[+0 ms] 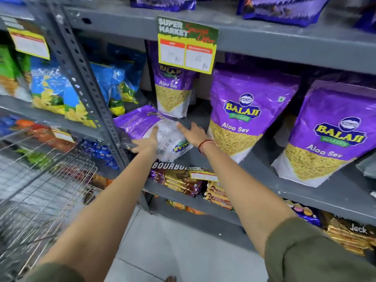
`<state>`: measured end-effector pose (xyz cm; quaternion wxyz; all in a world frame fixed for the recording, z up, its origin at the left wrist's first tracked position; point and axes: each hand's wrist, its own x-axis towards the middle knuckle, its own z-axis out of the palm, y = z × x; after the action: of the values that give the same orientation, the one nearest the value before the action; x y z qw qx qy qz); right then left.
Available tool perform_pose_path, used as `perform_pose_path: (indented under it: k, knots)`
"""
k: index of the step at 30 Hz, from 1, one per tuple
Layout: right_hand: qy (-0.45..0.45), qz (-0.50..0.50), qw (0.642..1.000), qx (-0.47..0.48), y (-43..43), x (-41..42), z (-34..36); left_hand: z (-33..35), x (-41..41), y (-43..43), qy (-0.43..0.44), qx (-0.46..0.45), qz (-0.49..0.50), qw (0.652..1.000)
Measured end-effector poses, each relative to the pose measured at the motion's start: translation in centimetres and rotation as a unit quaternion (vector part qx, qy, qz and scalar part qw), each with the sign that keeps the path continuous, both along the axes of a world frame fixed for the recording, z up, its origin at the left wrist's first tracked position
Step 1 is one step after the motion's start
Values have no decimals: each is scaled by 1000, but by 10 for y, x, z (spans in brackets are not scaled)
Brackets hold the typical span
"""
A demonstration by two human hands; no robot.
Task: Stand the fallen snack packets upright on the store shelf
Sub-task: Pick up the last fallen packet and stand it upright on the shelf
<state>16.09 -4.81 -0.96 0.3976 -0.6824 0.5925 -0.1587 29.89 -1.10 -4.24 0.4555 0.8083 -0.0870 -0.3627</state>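
Observation:
A purple and white Balaji Aloo Sev packet (142, 123) lies flat on the grey middle shelf (264, 176), its bottom end hanging over the front edge. My left hand (145, 142) grips that near end from the left. My right hand (192, 132) is beside the packet's right side with fingers apart, touching or nearly touching it. Three matching packets stand upright: one at the back (173, 90), one in the middle (242, 110), and one at the right (329, 135).
Blue snack bags (114, 84) stand left of the fallen packet, behind a perforated grey upright (81, 78). A price card (187, 45) hangs from the shelf above. Biscuit packs (179, 180) fill the lower shelf. A wire basket (44, 180) sits at lower left.

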Motion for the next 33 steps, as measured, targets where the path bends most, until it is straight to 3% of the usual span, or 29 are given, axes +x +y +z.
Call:
perform_pose_path:
  k: [2,3,5,10,13,15,17,19,22,27,30,33]
  knots:
    - [-30,-16,998,50,-2,1,-1,-12,5,-4,166,-31,-17,986]
    - [-44,-23,997,65,-2,3,-3,-32,15,-10,204,-42,-37,977]
    - [-63,-45,994,75,0,2,-3,-44,19,-11,228,-27,-102,968]
    - [-113,-77,986,94,-4,6,-1,0,24,19,249,-46,-229,940]
    - [-201,-72,952,219,-14,2,-9,14,43,37,277,-61,-230,931]
    - [-241,-17,913,330,-12,4,-12,25,46,54,302,-80,-248,917]
    - [-306,29,873,379,-7,10,-13,36,46,71,318,-102,-296,895]
    - [-361,22,856,369,-2,18,-11,37,49,79,313,-110,-323,886]
    - [-382,2,860,339,0,26,-7,30,58,78,279,-95,-315,902]
    - [-429,5,848,310,-7,28,3,29,68,63,257,-155,-289,909]
    - [-459,33,850,257,-13,27,18,42,73,48,203,-209,-293,911]
    - [-480,29,865,147,-26,27,35,61,79,25,154,-281,-285,903]
